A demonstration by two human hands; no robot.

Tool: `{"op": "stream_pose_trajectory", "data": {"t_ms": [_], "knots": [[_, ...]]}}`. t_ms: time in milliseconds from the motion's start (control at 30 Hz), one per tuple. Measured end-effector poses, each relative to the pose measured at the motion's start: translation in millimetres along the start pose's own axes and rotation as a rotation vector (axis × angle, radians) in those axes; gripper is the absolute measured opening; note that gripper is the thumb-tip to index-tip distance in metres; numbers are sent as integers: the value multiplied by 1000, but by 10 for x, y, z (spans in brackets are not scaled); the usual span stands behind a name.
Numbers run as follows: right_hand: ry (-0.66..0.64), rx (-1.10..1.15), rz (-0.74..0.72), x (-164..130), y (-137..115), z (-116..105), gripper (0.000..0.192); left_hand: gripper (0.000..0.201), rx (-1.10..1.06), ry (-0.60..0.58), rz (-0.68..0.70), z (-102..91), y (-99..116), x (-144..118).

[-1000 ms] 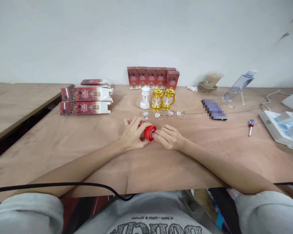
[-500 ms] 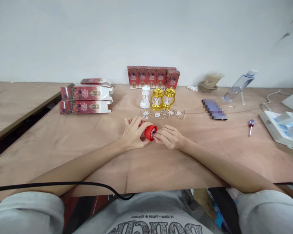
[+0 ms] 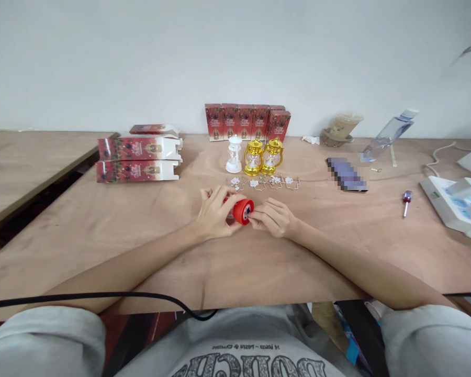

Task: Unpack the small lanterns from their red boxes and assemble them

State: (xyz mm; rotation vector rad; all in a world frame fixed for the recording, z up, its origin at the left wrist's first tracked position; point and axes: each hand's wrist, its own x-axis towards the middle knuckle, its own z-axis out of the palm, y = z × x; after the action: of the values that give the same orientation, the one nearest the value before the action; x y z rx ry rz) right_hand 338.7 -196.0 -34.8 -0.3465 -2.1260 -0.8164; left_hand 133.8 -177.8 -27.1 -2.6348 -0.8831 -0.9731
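A small red lantern [image 3: 242,210] lies on its side at the middle of the wooden table [image 3: 149,235], its round base turned to the right. My left hand [image 3: 214,212] is wrapped around its body. The fingertips of my right hand [image 3: 272,217] pinch at the underside of the red base; what they hold there is too small to tell. Just behind the hands lies a row of small white pieces and wire handles [image 3: 265,182]. Farther back stand a white lantern [image 3: 234,154] and two gold lanterns [image 3: 262,156].
Red printed boxes [image 3: 247,121] stand in a row at the wall. Flat folded boxes [image 3: 137,157] are stacked at the left. A small screwdriver [image 3: 406,201], a white device [image 3: 455,204], a plastic bottle [image 3: 388,135] and a cup [image 3: 339,128] sit at the right. A black cable [image 3: 102,298] runs along the near edge.
My right fingers have curled from lying flat beside the red base to pinching at it. The left hand keeps its hold on the lantern.
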Motion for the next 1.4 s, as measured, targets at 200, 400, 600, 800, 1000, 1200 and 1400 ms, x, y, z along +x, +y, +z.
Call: {"op": "stream_pose_trajectory", "data": {"t_ms": [200,400,600,800,1000,1200,1400], "knots": [[-58,-17,28,-36,3,16,4,38,2,-13,-6,20,-11,-11],[-67,-6,19,-26,7,-8,9,35,26,7,7,7,3,3],[-137,41,-5,-84,30,-25,18,36,41,-36,-37,-4,2,3],[-211,-12,3,-87,20,-27,18,35,47,4,-14,11,-8,-4],[-122,-52,-68,-52,11,-20,18,35,43,1,-11,11,-1,-2],[-106,-103,-53,-42,0,5,12,36,43,-15,-19,20,-6,-8],[-76,-63,-10,5,-29,-23,9,37,35,15,-17,31,-16,-17]]}}
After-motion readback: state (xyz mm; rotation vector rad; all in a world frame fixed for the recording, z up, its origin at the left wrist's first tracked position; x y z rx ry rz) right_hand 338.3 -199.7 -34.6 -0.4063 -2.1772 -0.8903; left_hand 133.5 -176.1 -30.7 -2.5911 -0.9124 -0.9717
